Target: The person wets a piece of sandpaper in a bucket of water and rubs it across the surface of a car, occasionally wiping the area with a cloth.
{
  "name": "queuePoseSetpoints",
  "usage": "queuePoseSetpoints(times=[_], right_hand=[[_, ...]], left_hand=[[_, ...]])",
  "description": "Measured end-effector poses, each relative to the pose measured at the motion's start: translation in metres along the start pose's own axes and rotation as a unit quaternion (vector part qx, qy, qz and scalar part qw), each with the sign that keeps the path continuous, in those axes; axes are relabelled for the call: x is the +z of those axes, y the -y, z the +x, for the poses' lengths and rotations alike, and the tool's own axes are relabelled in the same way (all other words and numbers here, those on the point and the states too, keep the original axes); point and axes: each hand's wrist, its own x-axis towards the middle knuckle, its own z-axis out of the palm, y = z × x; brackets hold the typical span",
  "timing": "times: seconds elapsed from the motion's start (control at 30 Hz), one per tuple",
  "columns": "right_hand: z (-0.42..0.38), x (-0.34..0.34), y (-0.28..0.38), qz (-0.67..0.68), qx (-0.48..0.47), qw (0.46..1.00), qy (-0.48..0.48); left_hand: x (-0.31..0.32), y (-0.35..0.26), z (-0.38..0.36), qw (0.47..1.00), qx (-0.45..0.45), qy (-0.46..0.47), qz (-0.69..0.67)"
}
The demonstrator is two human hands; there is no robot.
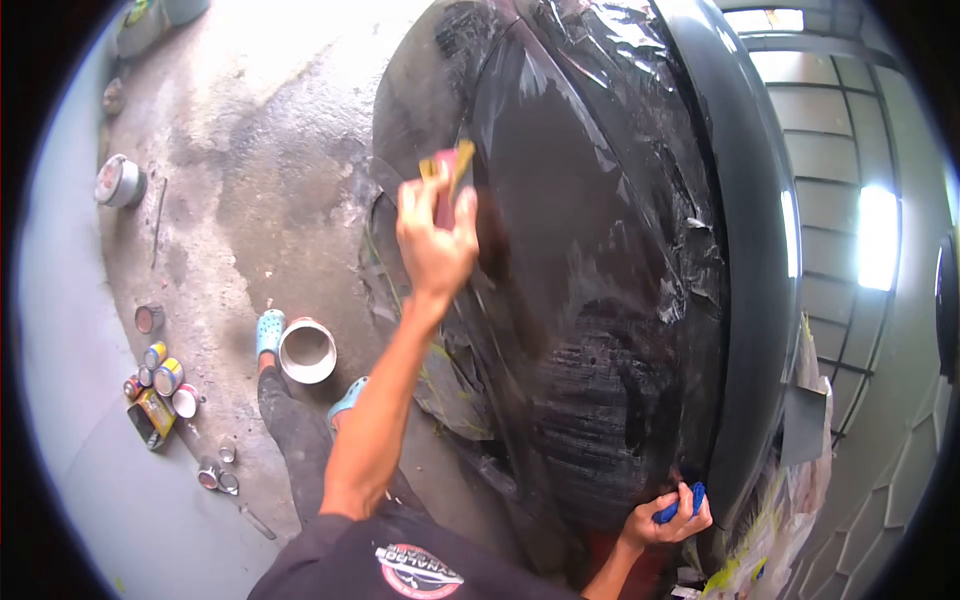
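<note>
In the head view, my left hand [437, 245] reaches out over the dark car panel, its fingers closed on a pink and yellow pad [447, 170] near the panel's left edge. The black panel [540, 190] is glossy and wet-looking in places, with pale streaks on its lower part. At the lower right, my right hand [668, 520] is wrapped round a bunched blue cloth [684, 502] and rests close to the panel's lower edge. Crinkled dark plastic sheeting [700, 260] lies along the panel's right side.
A white bucket [308, 352] stands on the concrete floor [230, 240] beside my feet. Several cans [168, 376] are grouped at the left, with a lidded tub [120, 182] farther up. Masking paper [790, 520] hangs at the lower right, beside a curved black body part [755, 250].
</note>
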Motion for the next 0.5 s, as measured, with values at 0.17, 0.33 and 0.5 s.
queuePoseSetpoints(times=[0.17, 0.33, 0.5], right_hand=[[-0.004, 0.001, -0.003, 0.003, 0.004, 1.000, 0.002], [-0.002, 0.002, -0.004, 0.010, 0.001, 1.000, 0.000], [0.000, 0.000, -0.001, 0.007, -0.009, 1.000, -0.002]], left_hand=[[-0.029, -0.030, -0.090, 0.998, 0.021, 0.046, -0.021], [-0.012, -0.007, -0.038, 0.996, 0.071, 0.024, -0.042], [-0.010, -0.002, -0.025, 0.998, 0.052, 0.019, -0.005]])
